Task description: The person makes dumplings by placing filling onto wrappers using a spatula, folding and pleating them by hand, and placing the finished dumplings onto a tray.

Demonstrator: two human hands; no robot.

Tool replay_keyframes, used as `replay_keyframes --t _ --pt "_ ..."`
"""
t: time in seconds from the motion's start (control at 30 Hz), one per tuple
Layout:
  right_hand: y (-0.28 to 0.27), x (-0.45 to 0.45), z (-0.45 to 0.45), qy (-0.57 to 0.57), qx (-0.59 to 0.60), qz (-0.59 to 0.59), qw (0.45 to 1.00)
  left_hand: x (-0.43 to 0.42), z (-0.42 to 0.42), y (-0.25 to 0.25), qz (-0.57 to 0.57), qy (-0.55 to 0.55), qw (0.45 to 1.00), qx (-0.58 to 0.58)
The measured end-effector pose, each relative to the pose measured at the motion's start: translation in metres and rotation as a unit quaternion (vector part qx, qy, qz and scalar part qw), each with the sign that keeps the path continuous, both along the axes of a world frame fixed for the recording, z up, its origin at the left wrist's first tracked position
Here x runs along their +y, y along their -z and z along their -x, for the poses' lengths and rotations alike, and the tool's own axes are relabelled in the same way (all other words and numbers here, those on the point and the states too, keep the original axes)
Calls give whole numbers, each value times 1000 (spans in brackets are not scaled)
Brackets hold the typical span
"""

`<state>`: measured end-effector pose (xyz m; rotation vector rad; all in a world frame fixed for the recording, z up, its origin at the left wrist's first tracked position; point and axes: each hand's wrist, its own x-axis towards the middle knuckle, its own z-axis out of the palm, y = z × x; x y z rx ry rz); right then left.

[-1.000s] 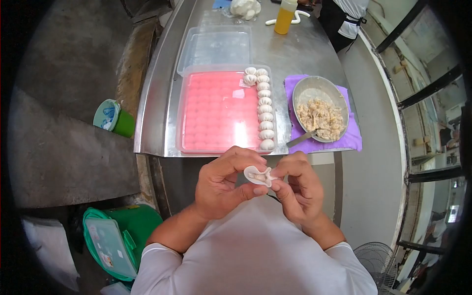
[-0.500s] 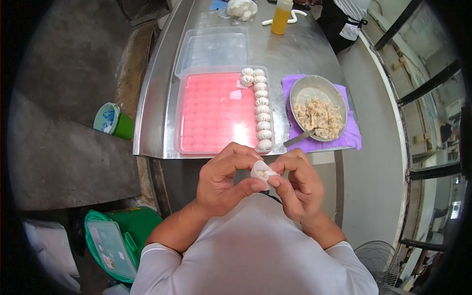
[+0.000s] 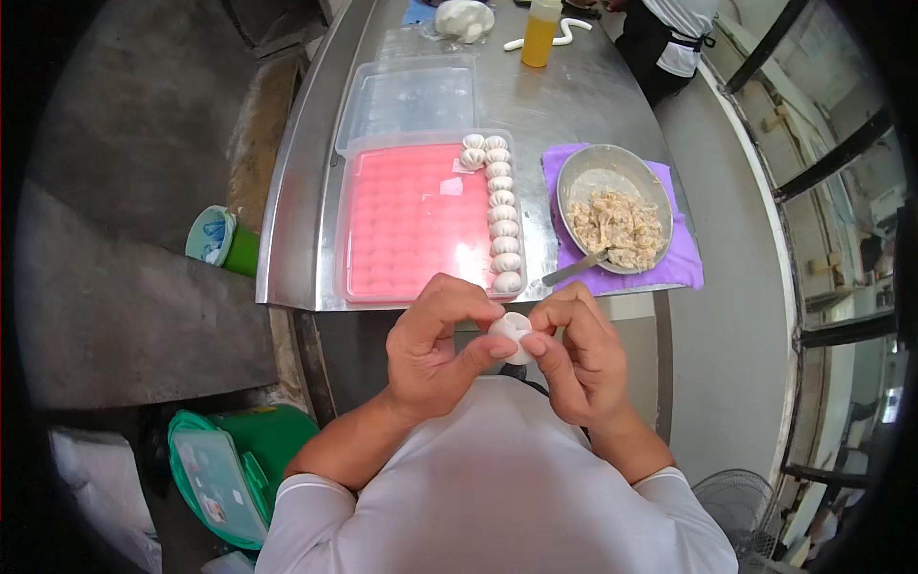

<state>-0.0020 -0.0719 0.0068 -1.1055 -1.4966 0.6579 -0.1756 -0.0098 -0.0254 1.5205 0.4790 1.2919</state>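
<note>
A steel table (image 3: 598, 105) fills the centre, soft light shining dully off its top. To the right is a pale grey wall (image 3: 712, 325) edged in white, and beyond it a window (image 3: 856, 172) split by dark bars (image 3: 846, 332). A wire fan (image 3: 736, 507) stands at the wall's near end. On the left, the floor (image 3: 115, 105) is dark grey and stained, with a worn brown ledge (image 3: 258, 163) between it and the table.
</note>
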Motion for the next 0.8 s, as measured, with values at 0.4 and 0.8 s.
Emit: replay_keyframes --t 0.4,0.8 --pt "-2 0 -34 -75 -72 -27 994 -8 -18 -7 38 1 998 40" --pt "31 27 -80 -165 -42 -35 985 1 -33 14 476 282 829 -86"
